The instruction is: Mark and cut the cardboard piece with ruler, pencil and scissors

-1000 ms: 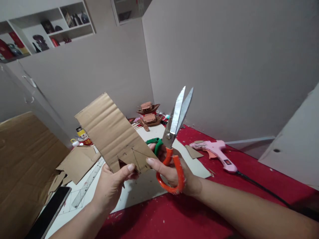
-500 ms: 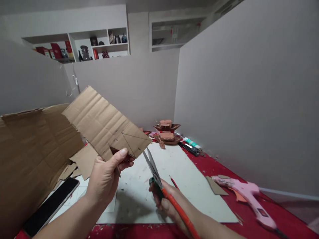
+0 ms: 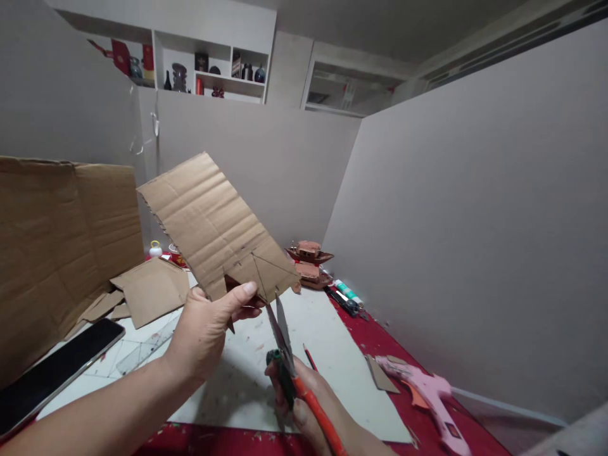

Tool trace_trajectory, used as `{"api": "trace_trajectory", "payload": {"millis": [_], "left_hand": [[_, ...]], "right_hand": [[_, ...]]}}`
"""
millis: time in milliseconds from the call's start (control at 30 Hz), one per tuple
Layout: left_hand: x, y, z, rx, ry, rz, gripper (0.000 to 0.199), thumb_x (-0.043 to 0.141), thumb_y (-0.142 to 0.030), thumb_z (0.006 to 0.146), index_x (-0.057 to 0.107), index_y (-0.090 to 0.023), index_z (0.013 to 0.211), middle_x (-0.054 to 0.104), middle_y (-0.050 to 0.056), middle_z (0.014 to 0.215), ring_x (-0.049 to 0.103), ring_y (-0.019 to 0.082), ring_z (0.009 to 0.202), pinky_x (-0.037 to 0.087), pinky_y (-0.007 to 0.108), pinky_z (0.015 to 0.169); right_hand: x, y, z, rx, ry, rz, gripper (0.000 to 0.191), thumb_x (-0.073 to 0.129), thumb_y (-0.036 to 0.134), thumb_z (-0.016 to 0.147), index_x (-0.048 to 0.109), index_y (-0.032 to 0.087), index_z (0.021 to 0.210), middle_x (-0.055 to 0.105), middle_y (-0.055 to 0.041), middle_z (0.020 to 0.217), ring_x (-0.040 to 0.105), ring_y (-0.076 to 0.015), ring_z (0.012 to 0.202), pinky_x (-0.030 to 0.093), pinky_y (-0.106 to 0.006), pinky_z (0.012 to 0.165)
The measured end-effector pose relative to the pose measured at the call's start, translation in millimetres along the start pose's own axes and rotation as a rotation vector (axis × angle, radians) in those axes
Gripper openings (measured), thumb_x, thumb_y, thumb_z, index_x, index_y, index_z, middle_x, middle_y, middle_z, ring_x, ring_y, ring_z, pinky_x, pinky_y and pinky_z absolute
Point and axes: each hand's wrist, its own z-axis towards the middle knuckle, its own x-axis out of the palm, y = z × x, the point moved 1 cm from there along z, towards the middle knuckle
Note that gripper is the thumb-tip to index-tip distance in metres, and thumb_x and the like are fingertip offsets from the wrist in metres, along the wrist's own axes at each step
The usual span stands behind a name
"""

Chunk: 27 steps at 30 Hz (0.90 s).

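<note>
A corrugated cardboard piece [image 3: 209,215] with pencil lines and a cut notch near its lower end is pinched in my left hand [image 3: 213,323], thumb on top and fingers beneath. My right hand [image 3: 313,399] is wrapped round the orange and green handles of the scissors [image 3: 282,332]. The scissor blades are parted and point up at the lower edge of the cardboard, close to my left fingertips; whether they touch it is hard to tell. Part of the notch is hidden by my left thumb.
A white board [image 3: 351,392] lies on the red cloth [image 3: 375,335]. At left are a phone [image 3: 57,373], a clear ruler [image 3: 145,347], cardboard scraps [image 3: 154,291] and a large cardboard sheet [image 3: 71,240]. Rightward lie a pencil [image 3: 310,358] and pink glue gun [image 3: 434,392]. Model boats [image 3: 310,252] stand behind.
The view has turned right and tilted. The scissor blades have come nearer the cardboard's lower edge, by the marked lines. Both hands keep their holds.
</note>
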Motion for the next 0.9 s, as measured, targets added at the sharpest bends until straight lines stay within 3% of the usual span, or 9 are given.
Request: {"api": "trace_trajectory", "payload": {"millis": [467, 900], "left_hand": [[2.0, 19, -1, -0.040, -0.029, -0.039, 0.016, 0.088, -0.025, 0.068, 0.078, -0.018, 0.079, 0.077, 0.003, 0.073, 0.071, 0.016, 0.064, 0.061, 0.025, 0.062], [3.7, 23, 0, -0.043, 0.002, -0.035, 0.014, 0.086, -0.027, 0.069, 0.079, -0.017, 0.076, 0.077, 0.003, 0.071, 0.071, 0.015, 0.064, 0.060, 0.023, 0.060]], "right_hand": [[0, 4, 0, 0.031, -0.067, -0.035, 0.058, 0.046, 0.077, 0.084, 0.052, 0.021, 0.096, 0.046, 0.0006, 0.073, 0.044, -0.0146, 0.060, 0.040, -0.026, 0.053], [1, 2, -1, 0.069, -0.082, -0.043, 0.062, 0.041, 0.078, 0.087, 0.055, 0.020, 0.106, 0.050, -0.0006, 0.074, 0.046, -0.0156, 0.061, 0.043, -0.027, 0.055]]}}
